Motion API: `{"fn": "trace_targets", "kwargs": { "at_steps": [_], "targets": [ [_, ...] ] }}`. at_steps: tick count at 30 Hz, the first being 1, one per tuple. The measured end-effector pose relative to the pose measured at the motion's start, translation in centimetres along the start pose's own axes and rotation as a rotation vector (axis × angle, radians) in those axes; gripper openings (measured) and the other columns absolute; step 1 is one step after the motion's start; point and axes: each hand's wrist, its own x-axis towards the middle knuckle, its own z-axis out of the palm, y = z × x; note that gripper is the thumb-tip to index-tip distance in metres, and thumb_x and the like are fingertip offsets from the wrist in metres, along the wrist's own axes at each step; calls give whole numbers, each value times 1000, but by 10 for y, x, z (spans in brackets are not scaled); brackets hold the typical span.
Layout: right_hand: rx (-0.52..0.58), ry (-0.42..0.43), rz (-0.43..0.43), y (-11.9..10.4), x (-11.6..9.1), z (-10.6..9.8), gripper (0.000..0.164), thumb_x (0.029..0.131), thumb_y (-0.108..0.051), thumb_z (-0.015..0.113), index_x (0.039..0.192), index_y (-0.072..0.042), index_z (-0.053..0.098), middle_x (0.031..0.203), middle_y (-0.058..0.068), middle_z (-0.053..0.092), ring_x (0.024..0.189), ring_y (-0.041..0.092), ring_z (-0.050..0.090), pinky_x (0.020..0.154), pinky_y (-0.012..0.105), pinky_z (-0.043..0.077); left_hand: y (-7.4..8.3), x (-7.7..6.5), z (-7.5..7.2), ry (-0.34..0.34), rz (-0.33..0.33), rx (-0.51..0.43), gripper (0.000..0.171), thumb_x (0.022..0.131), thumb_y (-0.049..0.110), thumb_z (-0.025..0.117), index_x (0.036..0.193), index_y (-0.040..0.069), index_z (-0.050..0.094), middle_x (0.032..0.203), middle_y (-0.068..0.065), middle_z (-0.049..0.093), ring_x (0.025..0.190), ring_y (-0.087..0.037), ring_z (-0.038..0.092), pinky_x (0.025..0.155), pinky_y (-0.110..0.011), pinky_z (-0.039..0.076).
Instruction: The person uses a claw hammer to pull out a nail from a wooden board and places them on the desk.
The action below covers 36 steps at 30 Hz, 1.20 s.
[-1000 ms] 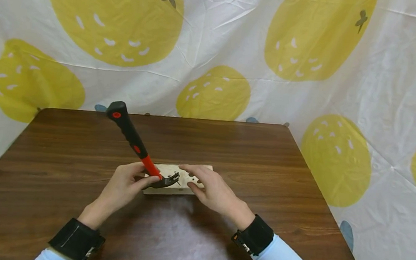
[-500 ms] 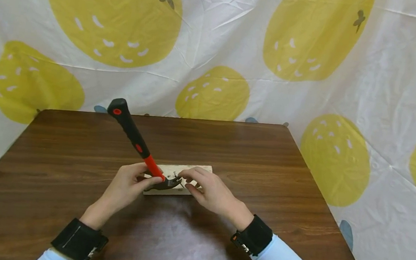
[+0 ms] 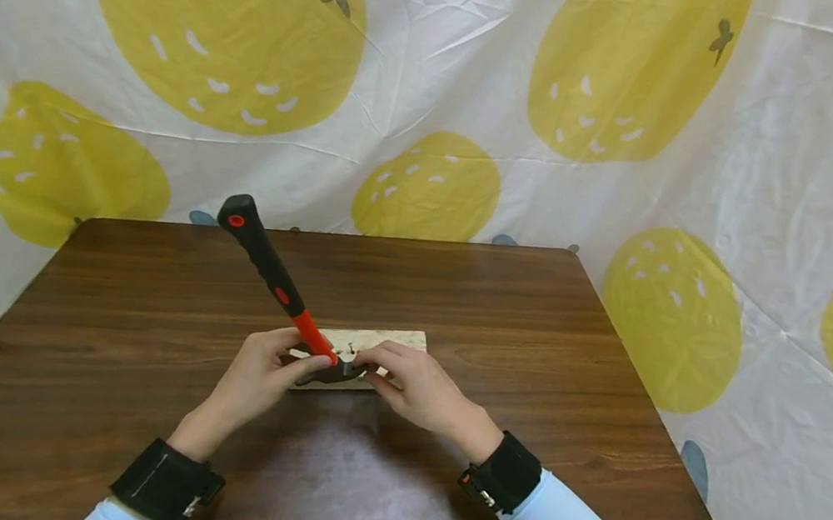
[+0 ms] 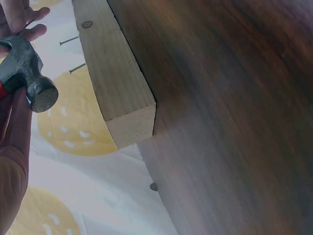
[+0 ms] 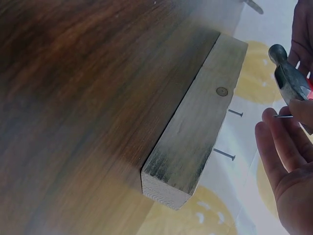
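My left hand (image 3: 258, 372) grips a claw hammer (image 3: 263, 260) low on its red neck, close to the head. The black and red handle points up and away to the left. Beside the claw, my right hand (image 3: 422, 388) pinches a thin nail (image 5: 282, 116) between thumb and fingers. Below both hands lies a pale wooden block (image 5: 195, 112), partly hidden by them in the head view. Two nails stand up from its top face, a shorter-looking nail (image 5: 235, 113) and another nail (image 5: 225, 154). The hammer head (image 4: 29, 73) hangs above the block.
The block rests on a brown wood-grain table (image 3: 495, 301) with rounded corners. Behind it hangs a white cloth (image 3: 436, 61) printed with yellow fruit. A round knot (image 5: 222, 91) marks the block's side. Black bands (image 3: 505, 472) circle both wrists.
My right hand has moved left to the hammer's claw, its fingers closing on the nail there. The hammer and left hand have shifted slightly right. The block has stayed put.
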Motion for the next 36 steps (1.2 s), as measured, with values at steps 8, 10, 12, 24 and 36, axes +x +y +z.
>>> {"fn": "trace_targets", "kwargs": {
  "at_steps": [8, 10, 12, 24, 36],
  "targets": [
    [-34, 17, 16, -1, -1, -1, 24, 93, 2, 74, 114, -9, 71, 103, -1, 70, 91, 8, 64, 78, 22, 52, 1, 0, 2, -10, 4, -11, 13, 89, 13, 82, 100, 10, 77, 94, 1, 75, 85, -15, 70, 69, -40, 60],
    [-52, 40, 8, 0, -1, 0, 25, 91, 1, 76, 113, -11, 72, 102, -2, 71, 92, 8, 65, 79, 23, 52, 1, 0, 3, -12, 3, -10, 13, 89, 13, 81, 101, 9, 77, 94, 0, 75, 85, -16, 70, 69, -39, 60],
    [-63, 68, -4, 0, -2, 0, 25, 90, 0, 78, 112, -11, 74, 100, -2, 71, 91, 9, 65, 79, 23, 52, 1, 0, 3, -13, 3, -13, 13, 89, 13, 81, 101, 8, 77, 94, 0, 75, 84, -16, 70, 69, -37, 60],
    [23, 176, -6, 3, -1, 0, 23, 89, 7, 75, 108, -7, 75, 102, 0, 74, 97, 11, 68, 85, 21, 53, 0, -1, 5, 6, 53, 21, 13, 87, 10, 82, 99, 9, 76, 92, 2, 75, 86, -17, 71, 70, -35, 60],
    [48, 248, 60, 9, -1, -2, 23, 88, 9, 76, 107, -5, 75, 100, 4, 68, 90, 14, 68, 79, 21, 54, -6, -2, 5, 17, 40, 74, 11, 88, 13, 82, 97, 10, 76, 90, 2, 74, 82, -15, 70, 69, -31, 59]
  ]
}}
